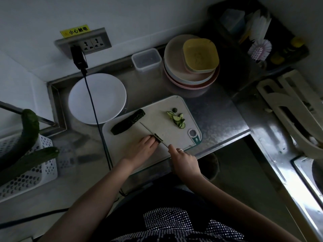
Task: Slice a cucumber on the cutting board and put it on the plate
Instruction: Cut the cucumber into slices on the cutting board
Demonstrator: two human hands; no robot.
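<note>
Left fingers [151, 140] curled down on a short cucumber stub [158, 137], pinning it to the board [157, 119]; right fingers [174, 151] wrapped round the knife [150, 131] handle, blade laid just right of the left fingertips, touching the stub.

Going left to right: whole cucumbers [29, 130] in the basket [42, 165] at far left, not needed yet. White plate [97, 98] just left of and beyond the board, still bare. Long cucumber half [128, 124] flat on the board's left part, waiting. Cut slices [178, 119] heaped toward the right edge.

To cut well: keep left fingertips tucked back, knuckles guiding the blade. Stub nearly spent, so probably one or two more thin cuts, then better to drop it. Draw the blade through rather than press. Risk: nicked fingertip on so small a piece. Afterwards, sweep slices toward the plate.
</note>
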